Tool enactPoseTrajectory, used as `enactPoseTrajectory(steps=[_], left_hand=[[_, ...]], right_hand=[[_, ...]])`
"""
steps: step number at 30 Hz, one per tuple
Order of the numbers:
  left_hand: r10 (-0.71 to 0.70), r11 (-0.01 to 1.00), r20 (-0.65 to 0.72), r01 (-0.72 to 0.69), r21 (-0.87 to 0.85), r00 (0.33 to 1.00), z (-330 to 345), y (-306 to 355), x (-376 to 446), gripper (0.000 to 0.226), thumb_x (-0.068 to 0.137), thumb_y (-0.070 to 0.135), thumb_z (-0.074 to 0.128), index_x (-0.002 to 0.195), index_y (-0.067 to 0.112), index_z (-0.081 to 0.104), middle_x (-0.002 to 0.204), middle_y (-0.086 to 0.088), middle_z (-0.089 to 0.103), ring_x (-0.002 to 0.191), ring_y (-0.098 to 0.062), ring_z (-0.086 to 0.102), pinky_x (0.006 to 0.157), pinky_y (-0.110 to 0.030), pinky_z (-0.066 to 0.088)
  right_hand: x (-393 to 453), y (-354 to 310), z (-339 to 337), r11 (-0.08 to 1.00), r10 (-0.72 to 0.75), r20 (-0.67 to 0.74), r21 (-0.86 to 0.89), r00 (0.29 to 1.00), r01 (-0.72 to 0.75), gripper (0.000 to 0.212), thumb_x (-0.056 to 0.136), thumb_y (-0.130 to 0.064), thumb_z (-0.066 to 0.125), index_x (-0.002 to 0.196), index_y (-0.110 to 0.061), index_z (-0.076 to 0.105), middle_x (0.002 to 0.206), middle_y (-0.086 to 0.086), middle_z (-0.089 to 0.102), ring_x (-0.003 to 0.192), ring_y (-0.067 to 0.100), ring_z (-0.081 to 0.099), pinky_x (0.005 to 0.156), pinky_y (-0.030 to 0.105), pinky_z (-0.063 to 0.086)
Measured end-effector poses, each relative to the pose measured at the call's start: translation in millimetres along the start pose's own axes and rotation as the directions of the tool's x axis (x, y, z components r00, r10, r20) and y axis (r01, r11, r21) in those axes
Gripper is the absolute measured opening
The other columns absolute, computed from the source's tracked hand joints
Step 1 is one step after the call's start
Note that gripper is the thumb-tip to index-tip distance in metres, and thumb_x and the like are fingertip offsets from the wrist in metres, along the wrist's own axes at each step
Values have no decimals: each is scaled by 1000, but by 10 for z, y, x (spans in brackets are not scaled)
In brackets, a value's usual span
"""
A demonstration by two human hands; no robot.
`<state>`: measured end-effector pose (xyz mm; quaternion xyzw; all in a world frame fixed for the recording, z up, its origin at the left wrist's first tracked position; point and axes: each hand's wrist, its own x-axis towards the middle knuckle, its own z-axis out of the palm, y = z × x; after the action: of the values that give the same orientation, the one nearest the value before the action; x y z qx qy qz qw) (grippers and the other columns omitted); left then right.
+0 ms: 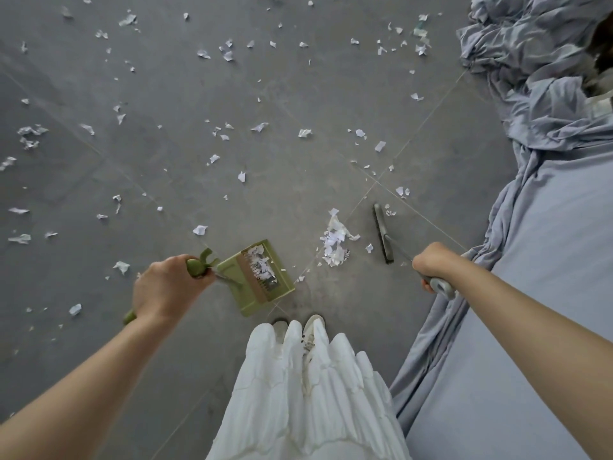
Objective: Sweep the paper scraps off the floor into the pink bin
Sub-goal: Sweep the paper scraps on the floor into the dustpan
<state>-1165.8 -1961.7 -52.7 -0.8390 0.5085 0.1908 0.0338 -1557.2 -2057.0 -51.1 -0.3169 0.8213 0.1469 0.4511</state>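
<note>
Left hand (166,287): fingers curled round green dustpan (257,277) handle
Right hand (431,265): fingers wrapped round broom (384,234) handle
Scraps (333,242): heaped between dustpan and broom

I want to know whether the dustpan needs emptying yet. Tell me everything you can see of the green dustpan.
The green dustpan looks like olive plastic, a shallow rectangular tray with a comb-toothed ridge across it. It sits low at the floor, open side facing the small scrap pile to its right. A modest heap of white paper scraps lies inside, well short of full. Its long green handle is gripped by the left hand.
</note>
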Motion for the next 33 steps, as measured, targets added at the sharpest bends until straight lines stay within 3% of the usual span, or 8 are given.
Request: enactPoseTrajectory(steps=[6,8,12,16,22,28,31,33], left_hand=[[20,1000,37,-21,14,999,47,-67,29,27,81,51,67,86,25,73,80,-8,70,82,-35,62,63,-32,37],[8,1000,40,-8,-1,999,60,-56,38,28,82,51,66,84,24,72,79,-8,68,81,-35,62,63,-32,37],[-28,999,54,30,-28,998,86,-21,46,27,83,50,66,87,24,72,82,-8,68,81,-34,60,65,-32,38],[-38,999,52,40,-28,998,122,10,23,26,85,46,64,85,21,70,84,-9,67,82,-35,60,66,-32,37],[-47,997,50,50,-54,998,167,15,9,28,86,47,61,80,20,64,84,-8,67,82,-34,60,66,-33,38],[-47,996,56,51,-72,997,169,-76,-36,28,86,48,61,84,21,66,87,-9,68,85,-35,61,67,-32,38],[-58,994,57,63,-84,997,151,-167,-57,32,86,50,62,82,18,66,85,-10,67,83,-35,60,66,-33,38],[-84,991,49,89,-103,995,140,-238,-75,33,85,49,63,81,17,66,84,-12,67,83,-36,60,66,-33,38]], right_hand=[[-47,-105,300,991,-10,62,-132,998,19,17,90,0,39,80,2,53,56,14,54,42,21,48,47,23,38],[-127,-160,401,978,-41,83,-199,996,57,20,87,1,39,72,1,53,46,12,55,40,22,50,45,22,39],[-324,-288,621,957,-90,117,-264,989,118,23,82,-1,40,64,-2,54,52,13,61,50,26,58,52,26,47],[-527,-415,898,965,-95,193,-224,977,138,26,86,1,38,65,0,54,60,14,62,48,24,58,47,23,46],[-837,-512,1301,987,-118,271,-72,955,142,13,81,4,36,75,1,47,81,23,55,68,32,56,60,37,46],[-1102,-572,1346,984,-94,319,173,943,39,17,90,5,31,78,-3,40,66,12,44,46,16,41,41,21,36],[-1172,-626,1258,991,-128,296,80,947,109,18,89,5,33,75,-2,41,62,13,47,37,16,42,37,15,35],[-1170,-667,1218,978,-153,250,-99,956,183,20,86,2,36,70,-2,46,45,12,52,28,17,43,38,14,35]])
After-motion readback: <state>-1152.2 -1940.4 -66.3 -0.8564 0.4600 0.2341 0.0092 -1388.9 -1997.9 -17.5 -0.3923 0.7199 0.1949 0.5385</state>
